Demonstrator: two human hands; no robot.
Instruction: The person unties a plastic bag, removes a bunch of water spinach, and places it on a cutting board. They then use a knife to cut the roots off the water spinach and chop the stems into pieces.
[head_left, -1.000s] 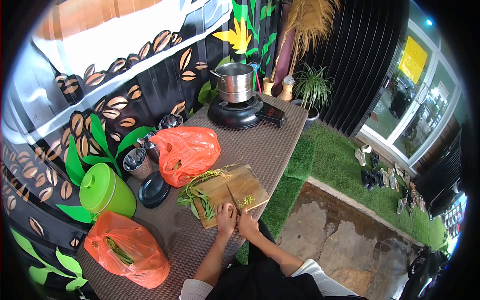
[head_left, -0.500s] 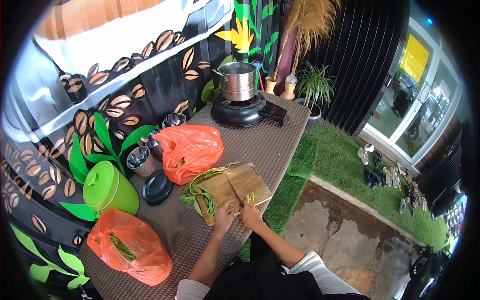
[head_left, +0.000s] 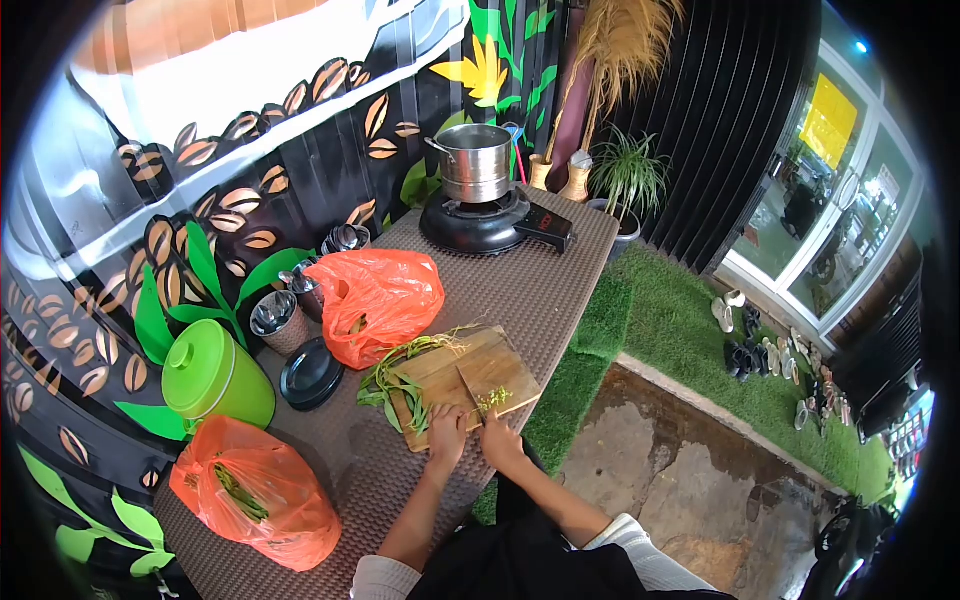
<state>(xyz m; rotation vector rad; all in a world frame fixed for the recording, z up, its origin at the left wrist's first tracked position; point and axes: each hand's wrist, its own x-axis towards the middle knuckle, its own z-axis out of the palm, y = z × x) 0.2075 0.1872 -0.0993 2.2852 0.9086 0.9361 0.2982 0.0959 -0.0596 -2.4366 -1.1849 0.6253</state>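
A wooden cutting board [head_left: 497,352] lies near the table's front edge. My right hand [head_left: 501,442] grips a knife [head_left: 470,387], its blade lying across the board and pointing away from me. Just left of the knife, my left hand [head_left: 446,432] is closed over leafy green stems, its fingertips pressed at the board's near side; what lies under the fingers is mostly hidden. Long leafy greens [head_left: 403,385] with pale roots spread over the board's left and far edges. Small chopped green pieces [head_left: 495,399] lie right of the blade.
Two orange plastic bags [head_left: 385,300] stand on the woven-pattern table [head_left: 375,440], the nearer one holding greens. Along the wall are a green lidded container [head_left: 215,375], a black plate [head_left: 311,375] and cutlery holders [head_left: 280,322]. A metal pot [head_left: 474,165] sits on a black stove [head_left: 478,225].
The view has shifted slightly. My left hand's fingers have moved a little on the greens, and the chopped pieces look somewhat more spread. The knife has barely moved.
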